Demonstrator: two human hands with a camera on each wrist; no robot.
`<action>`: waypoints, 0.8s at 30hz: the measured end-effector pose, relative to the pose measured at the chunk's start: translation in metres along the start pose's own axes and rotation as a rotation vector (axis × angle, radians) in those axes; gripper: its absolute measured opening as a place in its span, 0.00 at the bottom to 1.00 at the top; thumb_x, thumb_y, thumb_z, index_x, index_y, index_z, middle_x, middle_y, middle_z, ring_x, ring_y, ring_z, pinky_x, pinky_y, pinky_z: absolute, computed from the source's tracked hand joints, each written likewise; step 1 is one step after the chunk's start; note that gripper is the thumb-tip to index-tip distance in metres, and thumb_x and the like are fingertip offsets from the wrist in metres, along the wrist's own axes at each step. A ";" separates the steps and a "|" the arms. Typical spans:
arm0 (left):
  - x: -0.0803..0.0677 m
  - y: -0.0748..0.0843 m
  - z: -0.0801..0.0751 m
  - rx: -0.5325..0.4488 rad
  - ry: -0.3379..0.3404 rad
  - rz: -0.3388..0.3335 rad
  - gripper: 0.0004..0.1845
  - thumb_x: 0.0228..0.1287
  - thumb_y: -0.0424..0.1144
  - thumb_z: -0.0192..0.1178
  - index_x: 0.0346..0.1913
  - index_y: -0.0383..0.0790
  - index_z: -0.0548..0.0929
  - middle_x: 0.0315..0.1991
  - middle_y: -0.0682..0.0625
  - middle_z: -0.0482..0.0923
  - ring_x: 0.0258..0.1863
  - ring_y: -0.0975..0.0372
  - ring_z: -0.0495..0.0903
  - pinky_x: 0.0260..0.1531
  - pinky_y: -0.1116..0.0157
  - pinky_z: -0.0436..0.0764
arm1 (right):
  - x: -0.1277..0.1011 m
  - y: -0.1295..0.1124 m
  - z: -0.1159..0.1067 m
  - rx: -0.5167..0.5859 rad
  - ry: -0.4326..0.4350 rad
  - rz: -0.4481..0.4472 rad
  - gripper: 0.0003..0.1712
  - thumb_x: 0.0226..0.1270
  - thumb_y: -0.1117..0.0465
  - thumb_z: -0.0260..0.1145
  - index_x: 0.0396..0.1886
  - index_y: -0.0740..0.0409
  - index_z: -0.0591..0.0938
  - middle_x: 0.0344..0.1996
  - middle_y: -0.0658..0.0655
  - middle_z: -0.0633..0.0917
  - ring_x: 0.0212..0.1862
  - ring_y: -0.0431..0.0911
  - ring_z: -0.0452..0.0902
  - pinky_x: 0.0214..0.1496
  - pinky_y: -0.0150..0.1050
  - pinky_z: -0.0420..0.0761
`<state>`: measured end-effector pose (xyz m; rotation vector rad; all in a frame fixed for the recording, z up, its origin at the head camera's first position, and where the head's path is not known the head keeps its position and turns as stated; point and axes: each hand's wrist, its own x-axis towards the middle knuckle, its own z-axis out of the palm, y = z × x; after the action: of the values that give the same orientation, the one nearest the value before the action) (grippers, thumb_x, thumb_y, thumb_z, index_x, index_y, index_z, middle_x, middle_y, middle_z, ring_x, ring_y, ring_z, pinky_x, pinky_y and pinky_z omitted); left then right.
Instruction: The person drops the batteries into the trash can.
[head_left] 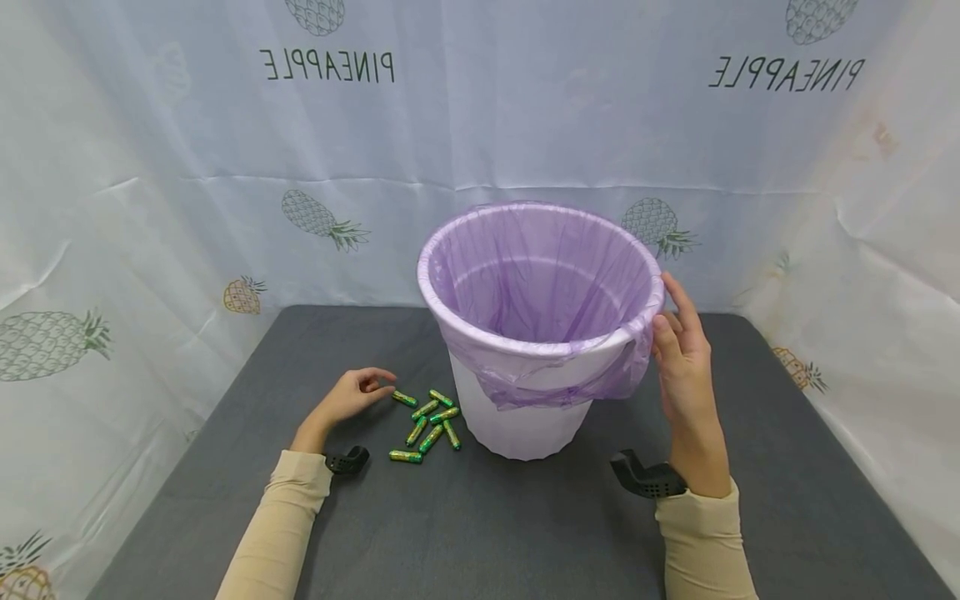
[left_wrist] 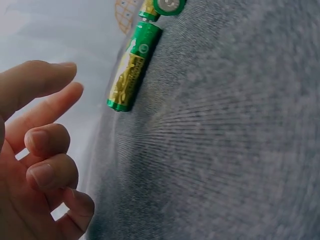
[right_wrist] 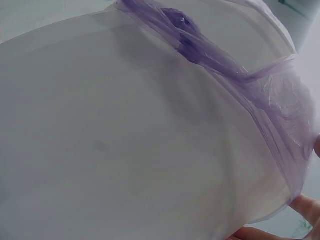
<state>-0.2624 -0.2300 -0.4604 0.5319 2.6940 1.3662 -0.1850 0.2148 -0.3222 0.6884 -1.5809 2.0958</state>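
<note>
- Left hand (head_left: 352, 396): fingers loosely curled, holding nothing, just left of the batteries (head_left: 427, 425) beside the bin (head_left: 525, 417).
- Right hand (head_left: 682, 358): straight fingers steady the bin's rim.
- Risk: batteries are round and may roll if nudged.

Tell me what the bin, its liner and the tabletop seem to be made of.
Bin: likely rigid plastic, white, smooth, faintly ribbed wall.
Liner: thin purple plastic film, translucent and wrinkled, folded over the rim.
Tabletop: dark grey matte covering, probably felt or fabric; the left wrist view shows a fuzzy grain.
</note>
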 end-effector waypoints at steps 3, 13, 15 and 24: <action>0.000 0.000 0.001 0.014 -0.010 -0.015 0.14 0.64 0.37 0.62 0.48 0.31 0.83 0.21 0.54 0.62 0.18 0.71 0.59 0.25 0.71 0.63 | 0.000 0.000 0.000 0.008 -0.006 0.000 0.29 0.74 0.65 0.53 0.73 0.54 0.63 0.43 0.45 0.85 0.41 0.34 0.77 0.44 0.26 0.76; 0.004 -0.005 0.001 0.054 -0.093 -0.081 0.16 0.64 0.38 0.62 0.51 0.33 0.82 0.22 0.54 0.61 0.20 0.70 0.59 0.27 0.70 0.63 | 0.000 0.001 -0.001 0.010 -0.016 -0.007 0.29 0.75 0.65 0.53 0.73 0.54 0.62 0.44 0.45 0.85 0.42 0.34 0.77 0.46 0.26 0.77; 0.005 -0.006 0.001 0.069 -0.112 -0.081 0.16 0.63 0.39 0.63 0.51 0.33 0.82 0.22 0.54 0.61 0.20 0.70 0.59 0.26 0.70 0.63 | 0.000 0.001 -0.001 0.013 -0.018 -0.010 0.29 0.75 0.65 0.53 0.73 0.54 0.62 0.44 0.46 0.85 0.41 0.34 0.77 0.46 0.26 0.77; 0.008 -0.003 0.004 0.114 -0.159 -0.105 0.17 0.62 0.39 0.65 0.50 0.35 0.83 0.23 0.55 0.62 0.22 0.67 0.61 0.27 0.70 0.62 | 0.000 0.000 0.000 0.010 -0.009 -0.005 0.29 0.75 0.65 0.52 0.74 0.55 0.62 0.44 0.46 0.84 0.42 0.34 0.78 0.46 0.26 0.77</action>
<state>-0.2702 -0.2258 -0.4640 0.4787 2.6407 1.1013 -0.1856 0.2149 -0.3223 0.7059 -1.5733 2.1010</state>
